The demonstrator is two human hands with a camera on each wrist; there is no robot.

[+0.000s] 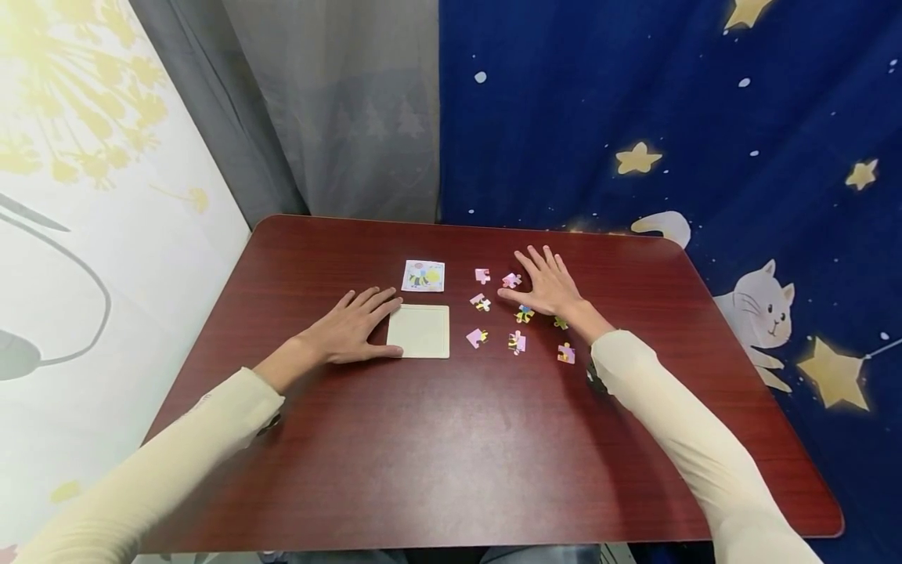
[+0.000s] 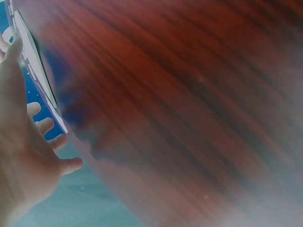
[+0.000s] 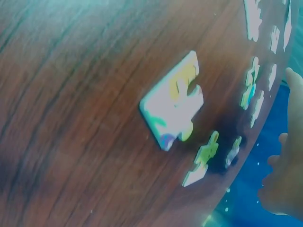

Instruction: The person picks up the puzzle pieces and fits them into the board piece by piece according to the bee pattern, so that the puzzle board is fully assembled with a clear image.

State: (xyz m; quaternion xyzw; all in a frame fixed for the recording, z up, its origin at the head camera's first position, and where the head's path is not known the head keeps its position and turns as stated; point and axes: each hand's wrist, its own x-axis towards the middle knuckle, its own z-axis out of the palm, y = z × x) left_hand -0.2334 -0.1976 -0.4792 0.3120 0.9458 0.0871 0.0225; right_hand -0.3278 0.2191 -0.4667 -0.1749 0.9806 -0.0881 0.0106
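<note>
My left hand has its fingers straight and spread, with thumb and fingertips at the left edge of a cream puzzle tray. In the left wrist view this hand appears at the left, beside the thin pale tray. My right hand spreads its fingers over the scattered jigsaw pieces, its thumb pointing left, and partly covers their area. A pink piece lies by its fingers and a colourful piece just below its thumb. The right wrist view shows a corner piece up close.
Several more pink and yellow jigsaw pieces, among them a corner piece and a piece near the right sleeve, lie right of the tray. Behind the tray is a picture card with a bee. Curtains hang behind the reddish-brown table.
</note>
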